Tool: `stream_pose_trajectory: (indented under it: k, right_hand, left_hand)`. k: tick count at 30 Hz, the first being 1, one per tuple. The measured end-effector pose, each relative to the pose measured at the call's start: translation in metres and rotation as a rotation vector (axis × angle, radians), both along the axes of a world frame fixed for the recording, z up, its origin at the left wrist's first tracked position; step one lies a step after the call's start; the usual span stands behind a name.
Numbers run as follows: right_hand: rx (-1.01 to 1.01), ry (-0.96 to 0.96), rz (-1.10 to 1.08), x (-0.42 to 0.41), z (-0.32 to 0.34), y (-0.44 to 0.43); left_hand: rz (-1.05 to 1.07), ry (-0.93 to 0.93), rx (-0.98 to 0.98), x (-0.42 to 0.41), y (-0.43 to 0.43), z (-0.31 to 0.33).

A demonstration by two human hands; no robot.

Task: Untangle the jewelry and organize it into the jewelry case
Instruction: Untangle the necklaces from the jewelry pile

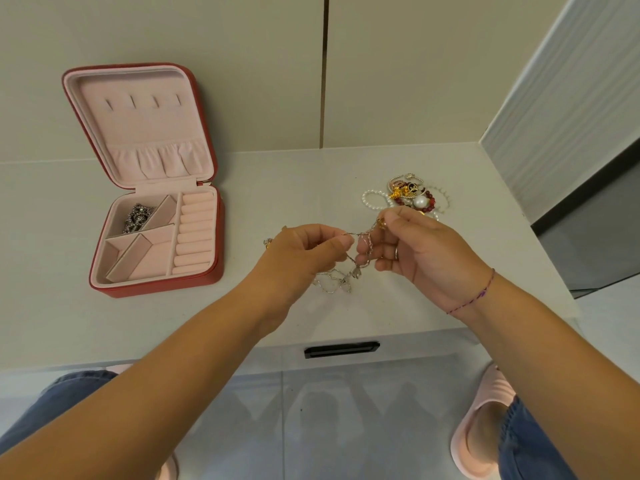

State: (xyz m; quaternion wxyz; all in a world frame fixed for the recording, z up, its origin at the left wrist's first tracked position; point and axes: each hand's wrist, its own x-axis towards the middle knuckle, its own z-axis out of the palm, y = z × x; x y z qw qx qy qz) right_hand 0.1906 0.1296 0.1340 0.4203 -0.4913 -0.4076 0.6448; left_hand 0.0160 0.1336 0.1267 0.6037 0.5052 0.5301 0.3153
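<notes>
silver chain (349, 268) — pinched between left hand (304, 251) and right hand (419, 247), both clamped on it, held above the white counter (242, 188). jewelry case (156, 216) — open, at left, one dark silver piece (138, 218) inside. tangled jewelry pile (412, 197) — behind the right hand.

the jewelry case (104, 284) has a smooth red leather-like shell and matt pink velvety lining. the thin chain (332, 280) is shiny silver metal. the pearl beads (372, 199) are glossy. the worktop (277, 188) is matt white.
</notes>
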Motion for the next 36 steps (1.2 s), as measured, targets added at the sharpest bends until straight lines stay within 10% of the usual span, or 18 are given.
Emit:
stream_pose_trajectory:
  k: [36]
  right_hand:
    - [0.090, -0.306, 0.148, 0.004, 0.004, -0.001]
  left_hand:
    - [-0.101, -0.588, -0.122, -0.009, 0.009, 0.004]
